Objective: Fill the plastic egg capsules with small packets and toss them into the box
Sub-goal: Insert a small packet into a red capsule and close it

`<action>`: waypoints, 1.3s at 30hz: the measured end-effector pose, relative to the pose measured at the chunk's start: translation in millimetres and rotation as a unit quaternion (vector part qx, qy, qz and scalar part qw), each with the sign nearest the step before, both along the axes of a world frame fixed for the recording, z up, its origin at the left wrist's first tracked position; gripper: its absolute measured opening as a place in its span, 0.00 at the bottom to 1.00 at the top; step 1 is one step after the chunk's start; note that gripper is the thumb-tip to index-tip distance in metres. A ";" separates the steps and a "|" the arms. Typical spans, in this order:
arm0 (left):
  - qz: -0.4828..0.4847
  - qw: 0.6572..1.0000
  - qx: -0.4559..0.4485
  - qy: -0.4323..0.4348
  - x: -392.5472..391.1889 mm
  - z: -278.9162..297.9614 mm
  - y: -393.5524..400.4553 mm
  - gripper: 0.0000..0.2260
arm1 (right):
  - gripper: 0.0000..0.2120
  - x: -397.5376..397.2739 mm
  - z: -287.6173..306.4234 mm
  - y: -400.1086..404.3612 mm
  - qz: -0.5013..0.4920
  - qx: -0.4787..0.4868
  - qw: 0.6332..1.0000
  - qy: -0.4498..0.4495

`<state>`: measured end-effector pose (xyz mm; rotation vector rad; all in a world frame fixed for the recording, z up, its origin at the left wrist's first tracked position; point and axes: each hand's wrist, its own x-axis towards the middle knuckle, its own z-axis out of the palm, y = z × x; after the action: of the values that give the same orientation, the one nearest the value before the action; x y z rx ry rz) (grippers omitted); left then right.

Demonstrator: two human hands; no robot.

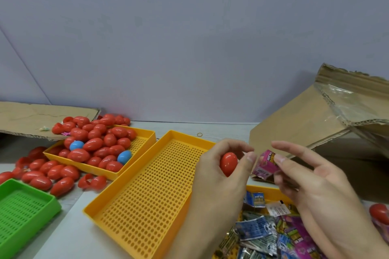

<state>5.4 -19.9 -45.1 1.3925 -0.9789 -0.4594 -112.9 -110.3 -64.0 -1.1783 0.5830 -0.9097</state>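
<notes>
My left hand (212,174) grips a closed red egg capsule (228,163) over the right end of an empty yellow tray (147,185). Just to its right, my right hand (311,181) pinches a small pink packet (265,164) at its fingertips, almost touching my left thumb. Below my hands a pile of packets (259,229), blue, pink and silver, fills another yellow tray. The open cardboard box (299,120) stands at the right behind my hands, its flaps up.
A yellow tray (145,136) heaped with red and two blue eggs sits at the left. More red eggs (52,174) and halves lie loose beside it. A green tray (23,208) is at the lower left, flat cardboard (31,115) behind, one red egg (379,212) far right.
</notes>
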 end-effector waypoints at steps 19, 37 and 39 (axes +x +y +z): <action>0.006 0.997 0.071 0.001 -0.6 -7.2 -3.6 0.03 | 0.13 7.1 -5.0 3.7 -0.022 -0.063 0.995 0.074; -0.007 0.993 0.084 0.081 0.0 -5.2 -2.2 0.06 | 0.14 10.5 -3.7 7.2 0.001 -0.066 0.996 0.060; -0.014 0.991 0.084 0.104 1.8 -5.4 -2.0 0.06 | 0.14 11.0 -4.4 6.6 -0.002 -0.059 0.997 0.057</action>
<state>7.1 -21.9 -50.6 1.4490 -0.8054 -0.7062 -101.9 -103.7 -68.3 -1.3418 0.6302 -0.8943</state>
